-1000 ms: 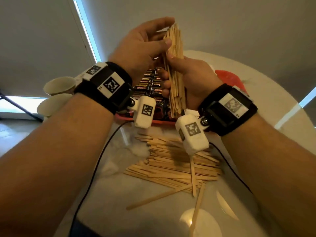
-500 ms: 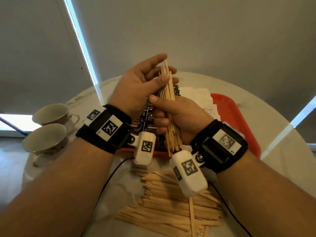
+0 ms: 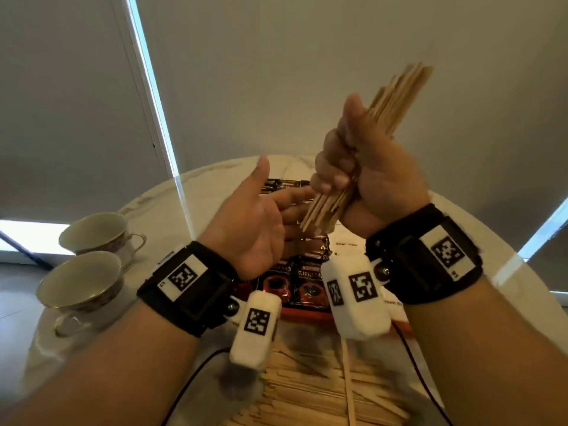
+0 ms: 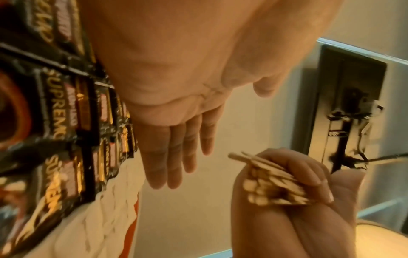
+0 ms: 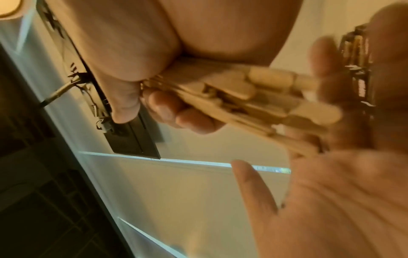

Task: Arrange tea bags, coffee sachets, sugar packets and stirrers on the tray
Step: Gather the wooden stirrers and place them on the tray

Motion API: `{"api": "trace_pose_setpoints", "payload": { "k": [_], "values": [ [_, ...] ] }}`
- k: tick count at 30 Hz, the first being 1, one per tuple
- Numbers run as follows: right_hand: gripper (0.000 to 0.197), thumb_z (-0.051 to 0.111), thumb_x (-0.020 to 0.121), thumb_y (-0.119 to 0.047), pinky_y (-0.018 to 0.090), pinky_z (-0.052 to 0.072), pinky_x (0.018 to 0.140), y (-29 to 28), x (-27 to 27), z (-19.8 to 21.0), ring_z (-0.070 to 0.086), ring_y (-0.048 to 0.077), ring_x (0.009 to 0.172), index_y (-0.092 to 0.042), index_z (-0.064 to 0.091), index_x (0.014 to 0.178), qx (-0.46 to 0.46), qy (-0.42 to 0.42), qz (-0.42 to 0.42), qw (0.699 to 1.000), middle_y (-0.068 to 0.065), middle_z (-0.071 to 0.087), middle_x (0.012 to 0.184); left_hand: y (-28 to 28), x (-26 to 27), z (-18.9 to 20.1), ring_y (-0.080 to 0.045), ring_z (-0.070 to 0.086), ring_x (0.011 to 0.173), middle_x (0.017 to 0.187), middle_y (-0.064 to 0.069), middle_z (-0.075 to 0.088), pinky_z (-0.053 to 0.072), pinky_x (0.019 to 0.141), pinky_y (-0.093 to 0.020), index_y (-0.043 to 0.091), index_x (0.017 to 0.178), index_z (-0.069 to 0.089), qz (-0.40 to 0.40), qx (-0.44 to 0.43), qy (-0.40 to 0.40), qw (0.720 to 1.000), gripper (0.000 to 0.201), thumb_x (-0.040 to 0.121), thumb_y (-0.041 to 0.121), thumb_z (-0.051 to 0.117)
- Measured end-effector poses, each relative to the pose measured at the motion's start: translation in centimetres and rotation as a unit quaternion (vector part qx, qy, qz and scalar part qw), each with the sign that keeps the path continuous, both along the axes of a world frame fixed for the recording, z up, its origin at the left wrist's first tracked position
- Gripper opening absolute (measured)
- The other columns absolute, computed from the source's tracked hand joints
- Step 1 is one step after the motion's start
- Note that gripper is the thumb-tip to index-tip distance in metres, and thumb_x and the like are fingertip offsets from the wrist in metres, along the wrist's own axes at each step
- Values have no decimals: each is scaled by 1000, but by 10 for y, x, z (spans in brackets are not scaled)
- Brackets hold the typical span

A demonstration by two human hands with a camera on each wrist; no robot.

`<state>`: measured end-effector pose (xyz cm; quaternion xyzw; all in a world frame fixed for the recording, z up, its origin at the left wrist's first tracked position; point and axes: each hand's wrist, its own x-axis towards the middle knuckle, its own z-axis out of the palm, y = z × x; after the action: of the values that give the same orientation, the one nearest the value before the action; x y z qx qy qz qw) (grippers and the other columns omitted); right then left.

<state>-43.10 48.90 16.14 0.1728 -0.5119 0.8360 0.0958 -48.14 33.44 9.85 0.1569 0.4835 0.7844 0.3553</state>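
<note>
My right hand [image 3: 353,167] grips a thick bundle of wooden stirrers [image 3: 396,99] in a fist, tilted up to the right above the tray. The bundle's lower ends [image 3: 319,213] fan out beside my left hand [image 3: 267,216], which is flat, palm up, fingers straight, just left of them. The left wrist view shows the straight fingers [image 4: 174,157] apart from the gripped bundle [image 4: 271,183]. The right wrist view shows the stirrers [image 5: 253,97] held under the curled fingers [image 5: 176,113]. Dark coffee sachets [image 3: 295,281] and white sugar packets [image 3: 347,244] lie on the red tray [image 3: 307,313].
Loose stirrers [image 3: 307,392] lie piled on the round marble table [image 3: 153,207] in front of the tray. Two teacups [image 3: 83,281] stand at the table's left edge. A black cable [image 3: 196,373] runs from the left wrist across the table.
My left hand has let go of the bundle and opened flat beside its lower ends. My right hand has tilted the bundle up and to the right.
</note>
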Motion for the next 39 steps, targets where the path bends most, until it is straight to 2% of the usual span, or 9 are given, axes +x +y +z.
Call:
{"api": "trace_pose_setpoints", "payload": {
  "k": [14,17,20,23,25,27,29,33,39],
  "values": [
    [24,67,93,-30,36,49,66,-16,-29,-49,53,19,60,-14,55,79,145,-28,-51,988,2,51,63,11,0,-14,-40,57,136,128,-16,69,38,118,-60,8,148,55,27,112,-106,988,88,98,77,35],
    [27,65,93,-30,31,44,53,-16,-27,-47,43,17,50,-12,52,78,171,-40,-41,984,2,43,57,7,0,-10,-31,68,113,94,-7,67,54,101,-54,10,141,62,42,44,-12,998,88,95,80,35],
    [19,68,94,-16,27,45,47,-12,-23,-43,46,17,46,-8,61,79,302,-29,1,953,5,50,57,-3,-2,0,-20,66,89,100,-3,71,58,75,-36,15,131,67,80,6,160,984,73,90,74,54],
    [8,69,90,-2,26,50,48,-16,-19,-39,58,19,51,3,63,88,456,-9,55,888,17,61,64,-19,-8,8,-27,61,131,141,-7,64,51,105,-50,15,138,64,60,10,255,965,89,67,64,86],
    [13,70,88,-2,26,54,53,-23,-17,-37,64,15,59,-14,66,89,505,4,70,860,9,66,70,-23,-8,11,-22,57,137,145,-2,63,44,112,-54,21,120,75,45,-27,326,944,60,72,55,86],
    [25,71,85,1,36,58,60,-25,-18,-39,69,31,67,-19,64,100,470,-27,85,878,17,70,80,-19,-3,12,-19,59,135,140,1,67,41,115,-55,21,94,81,83,-39,351,932,25,84,44,79],
    [29,75,84,-1,39,57,60,-24,-18,-39,66,41,66,-11,65,108,442,-51,99,890,27,70,89,-15,1,9,-21,64,130,133,-1,72,49,108,-56,18,73,73,123,-19,339,933,33,88,46,67],
    [32,78,86,-30,27,54,58,-9,-21,-34,64,19,63,-5,70,105,390,-128,122,904,9,69,80,-15,-4,8,-25,69,123,121,-10,76,56,100,-46,-3,82,60,207,78,253,942,56,93,51,53],
    [61,54,96,-60,25,56,50,-10,-23,-30,65,20,64,-6,62,123,84,-301,59,948,9,72,88,-12,-7,12,-33,70,116,93,-4,76,57,97,-42,18,68,56,264,208,227,914,36,91,46,56]
  ]
}}
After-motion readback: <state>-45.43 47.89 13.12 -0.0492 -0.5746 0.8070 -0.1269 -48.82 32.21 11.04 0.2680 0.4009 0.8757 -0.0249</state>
